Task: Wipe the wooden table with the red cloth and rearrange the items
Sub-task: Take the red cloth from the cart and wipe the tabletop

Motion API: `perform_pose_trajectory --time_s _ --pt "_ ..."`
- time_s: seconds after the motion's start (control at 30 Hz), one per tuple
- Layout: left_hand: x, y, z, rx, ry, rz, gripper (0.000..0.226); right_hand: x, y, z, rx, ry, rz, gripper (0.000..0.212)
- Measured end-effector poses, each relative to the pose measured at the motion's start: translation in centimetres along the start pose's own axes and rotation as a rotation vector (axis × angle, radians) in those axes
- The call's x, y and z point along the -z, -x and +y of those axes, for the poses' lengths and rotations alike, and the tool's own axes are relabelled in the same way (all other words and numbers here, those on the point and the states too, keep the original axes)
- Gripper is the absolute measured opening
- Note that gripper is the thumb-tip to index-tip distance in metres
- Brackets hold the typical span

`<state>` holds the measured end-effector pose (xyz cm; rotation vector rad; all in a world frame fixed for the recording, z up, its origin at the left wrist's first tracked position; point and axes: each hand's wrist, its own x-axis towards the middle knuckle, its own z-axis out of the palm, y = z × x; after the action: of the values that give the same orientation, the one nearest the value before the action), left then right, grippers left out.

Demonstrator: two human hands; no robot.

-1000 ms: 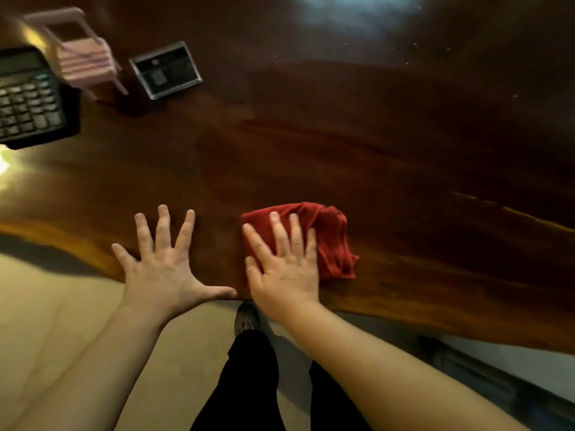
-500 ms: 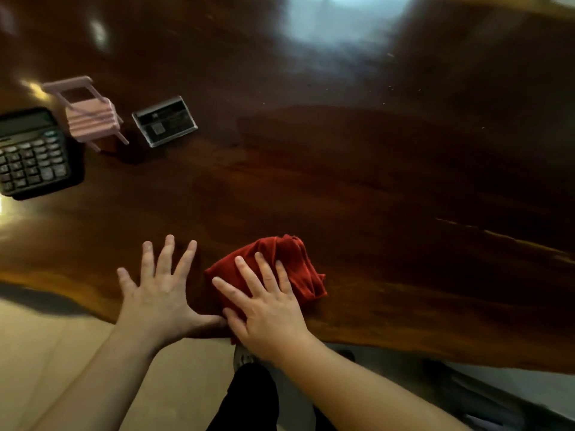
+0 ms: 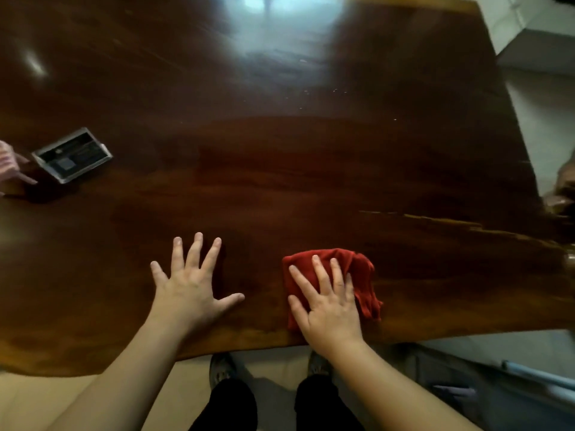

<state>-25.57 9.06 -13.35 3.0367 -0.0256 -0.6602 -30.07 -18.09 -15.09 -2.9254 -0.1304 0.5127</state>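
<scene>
Wiping worktop (image 3: 311, 169) with red cloth (image 3: 361, 275) pressed under flat right hand (image 3: 329, 306); left hand (image 3: 189, 290) splayed, empty, just beside. Next: sweeping farther, toward card holder (image 3: 72, 158) beyond left hand.

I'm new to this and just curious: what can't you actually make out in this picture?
Head view only:
- Pink object: cut off by the left edge, so what it is stays unclear.
- Framed card: its print is too small and blurred to read.
- Red cloth: the part under the right hand is hidden.
- Table: glare washes out its far surface.
- Blurred shape at the right edge: unidentifiable.
</scene>
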Motion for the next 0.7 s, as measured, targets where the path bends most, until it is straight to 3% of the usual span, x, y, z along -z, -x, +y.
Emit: perform_pose_trajectory --time_s 0.23,0.7 --pt "0.0 -1.6 7.0 -0.056 -0.018 0.004 0.119 1.5 1.2 8.7 -0.243 -0.060 -0.013 0.062" --pt "2.6 -0.9 9.7 0.100 0.053 -0.041 0.096 4.5 -0.2 9.6 -0.142 0.021 -0.111 0.073"
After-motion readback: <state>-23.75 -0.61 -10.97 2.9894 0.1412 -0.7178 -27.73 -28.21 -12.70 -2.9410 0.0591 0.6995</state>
